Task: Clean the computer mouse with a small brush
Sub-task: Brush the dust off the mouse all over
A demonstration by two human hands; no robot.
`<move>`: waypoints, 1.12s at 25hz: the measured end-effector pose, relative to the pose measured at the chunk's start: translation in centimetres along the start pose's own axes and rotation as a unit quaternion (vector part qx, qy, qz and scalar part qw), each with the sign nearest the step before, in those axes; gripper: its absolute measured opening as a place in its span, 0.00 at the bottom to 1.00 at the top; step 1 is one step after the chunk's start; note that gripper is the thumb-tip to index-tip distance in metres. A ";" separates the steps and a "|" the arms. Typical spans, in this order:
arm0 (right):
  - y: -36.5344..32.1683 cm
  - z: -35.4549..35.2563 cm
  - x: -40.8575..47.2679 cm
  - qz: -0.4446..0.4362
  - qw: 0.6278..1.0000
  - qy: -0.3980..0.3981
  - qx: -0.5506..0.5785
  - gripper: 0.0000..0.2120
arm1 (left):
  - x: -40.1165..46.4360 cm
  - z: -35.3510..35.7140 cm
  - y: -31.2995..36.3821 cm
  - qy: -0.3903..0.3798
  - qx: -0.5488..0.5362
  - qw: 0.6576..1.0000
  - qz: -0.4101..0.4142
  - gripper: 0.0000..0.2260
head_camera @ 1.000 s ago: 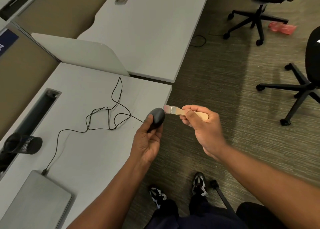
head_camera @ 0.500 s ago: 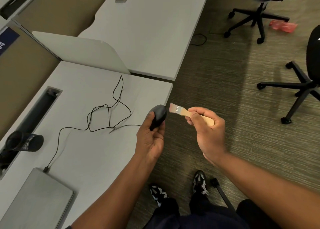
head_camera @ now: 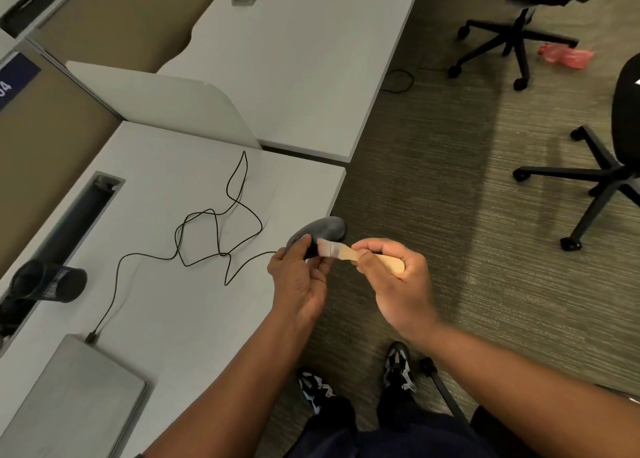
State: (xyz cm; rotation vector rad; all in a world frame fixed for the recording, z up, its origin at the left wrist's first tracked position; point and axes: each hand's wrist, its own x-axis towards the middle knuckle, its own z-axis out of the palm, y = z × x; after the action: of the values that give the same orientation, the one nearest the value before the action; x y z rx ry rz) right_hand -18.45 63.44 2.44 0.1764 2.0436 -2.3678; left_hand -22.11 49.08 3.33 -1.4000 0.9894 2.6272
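Only the head cam here, looking down at both hands by the right edge of a light grey desk (head_camera: 166,319).

The left hand (head_camera: 299,279) has the dark grey wired computer mouse (head_camera: 320,230) lifted off the desk, right at the desk's edge with part of it out over the carpet. The thumb is curled up over the mouse's near side and the other fingers wrap round underneath, so it's a proper grip, not just resting on it.

The right hand (head_camera: 394,284) is just beside it, fingers curled round the pale wooden handle of a small brush (head_camera: 358,255), thumb pressing on top of the handle. The bristles point left and sit against the mouse's near side, right next to the left thumb. They look a bit blurry, so I can't say exactly how much bristle is touching.

The mouse's thin black cable (head_camera: 214,235) runs from the mouse across the desk in loose tangled loops and ends in a plug at the edge of a closed grey laptop (head_camera: 72,402) at the lower left. A black mesh pen cup (head_camera: 52,282) lies on its side near the desk's cable slot (head_camera: 81,211).

On the carpet there are two black office chairs (head_camera: 519,24) off to the right, and something pink and crumpled (head_camera: 568,55) near the farther one. The person's black-and-white sneakers (head_camera: 398,367) show at the bottom.
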 end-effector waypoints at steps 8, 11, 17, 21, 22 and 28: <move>-1.6 -1.4 2.6 0.004 0.999 0.020 0.032 0.09 | 0.3 -1.0 0.5 -0.032 0.080 0.995 0.041 0.42; -1.3 -1.4 2.5 0.030 0.998 -0.010 0.048 0.09 | 0.2 -1.3 0.2 -0.058 0.129 0.990 0.027 0.30; -1.3 -1.3 2.5 0.055 0.996 -0.052 0.049 0.07 | -0.1 -1.8 0.5 -0.099 0.144 0.984 -0.036 0.26; -1.8 -1.4 3.1 0.063 0.992 -0.107 0.031 0.07 | -0.2 -2.3 0.6 -0.138 0.219 0.965 -0.049 0.25; -1.9 -1.4 3.4 0.062 0.990 -0.122 0.021 0.07 | -0.2 -2.4 0.7 -0.152 0.230 0.960 -0.052 0.26; -4.1 -2.2 6.1 0.027 0.975 -0.194 -0.104 0.07 | 0.9 -4.1 1.6 -0.253 0.292 0.920 -0.066 0.38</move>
State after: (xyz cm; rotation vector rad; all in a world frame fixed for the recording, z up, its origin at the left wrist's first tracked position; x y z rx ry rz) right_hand -24.71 66.59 5.61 -0.2129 2.0388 -1.9447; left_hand -20.06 45.33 1.83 -0.5911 1.3626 2.1350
